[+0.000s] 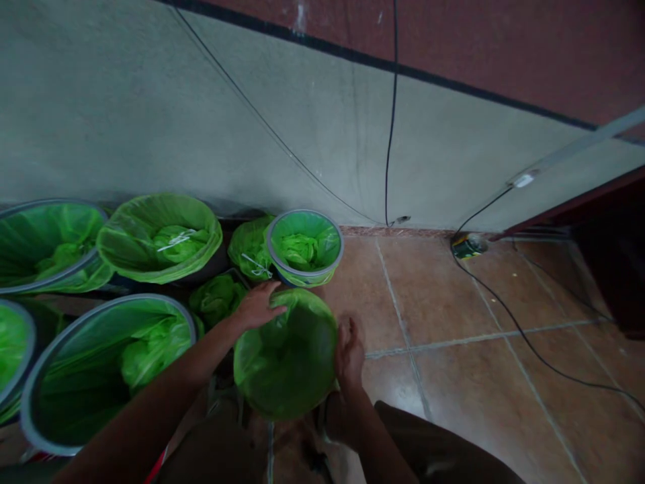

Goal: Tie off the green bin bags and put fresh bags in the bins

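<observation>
A round bin lined with a thin green bag (285,363) stands low in front of me, between my legs. The bag is folded over its rim and hides the bin's wall. My left hand (259,306) is at the upper left of this rim, fingers stretched and thumb apart. Along the right side, my right hand (350,353) lies against or just beside the liner with its fingers extended. Just beyond is a smaller bin with a grey ring (305,247), with a bunched green bag inside.
More green-lined bins crowd the left: a large grey-rimmed bin (108,370), a bin with a white tie (161,238) and others. A bundled green bag (252,249) sits by the wall (302,121). At right, a black cable (524,336) crosses the tiled floor near a small can (468,246).
</observation>
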Demonstrator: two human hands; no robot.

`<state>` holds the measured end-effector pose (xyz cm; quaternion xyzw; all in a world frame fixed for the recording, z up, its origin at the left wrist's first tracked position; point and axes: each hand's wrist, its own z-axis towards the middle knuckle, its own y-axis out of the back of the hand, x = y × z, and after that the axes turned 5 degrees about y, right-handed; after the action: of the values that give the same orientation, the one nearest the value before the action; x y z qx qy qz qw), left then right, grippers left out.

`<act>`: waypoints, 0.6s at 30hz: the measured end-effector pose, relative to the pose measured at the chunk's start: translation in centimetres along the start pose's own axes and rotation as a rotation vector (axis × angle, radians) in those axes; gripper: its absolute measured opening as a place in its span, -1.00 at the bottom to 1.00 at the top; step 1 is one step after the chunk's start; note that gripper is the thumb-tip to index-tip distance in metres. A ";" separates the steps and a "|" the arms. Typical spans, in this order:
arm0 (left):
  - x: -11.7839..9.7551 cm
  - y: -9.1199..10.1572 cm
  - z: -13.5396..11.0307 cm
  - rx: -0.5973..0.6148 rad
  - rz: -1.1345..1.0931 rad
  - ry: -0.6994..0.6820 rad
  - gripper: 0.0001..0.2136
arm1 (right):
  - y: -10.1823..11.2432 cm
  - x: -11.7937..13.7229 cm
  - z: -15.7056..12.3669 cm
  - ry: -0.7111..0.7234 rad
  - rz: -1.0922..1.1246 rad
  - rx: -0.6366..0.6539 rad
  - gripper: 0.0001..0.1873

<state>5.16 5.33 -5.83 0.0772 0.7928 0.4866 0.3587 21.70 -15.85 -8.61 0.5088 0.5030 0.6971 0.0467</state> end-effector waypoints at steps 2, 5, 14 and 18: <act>-0.5 0.7 0.3 -0.041 -0.053 0.031 -0.45 | 0.5 1.6 3.1 0.140 -0.022 0.030 -0.44; -1.5 0.5 1.1 -0.047 -0.052 0.033 -0.59 | -0.3 4.4 7.7 0.392 -0.080 0.186 -0.53; -0.9 -2.1 1.6 0.072 0.083 -0.141 -0.66 | -4.6 4.9 10.2 0.545 -0.173 0.731 -0.61; 0.0 -1.8 1.1 0.092 0.121 -0.132 -0.73 | -3.8 3.6 9.8 0.550 -0.134 0.715 -0.64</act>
<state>6.30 5.22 -7.66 0.1731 0.7830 0.4642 0.3762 25.69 -5.53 -9.30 0.2550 0.7377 0.5843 -0.2222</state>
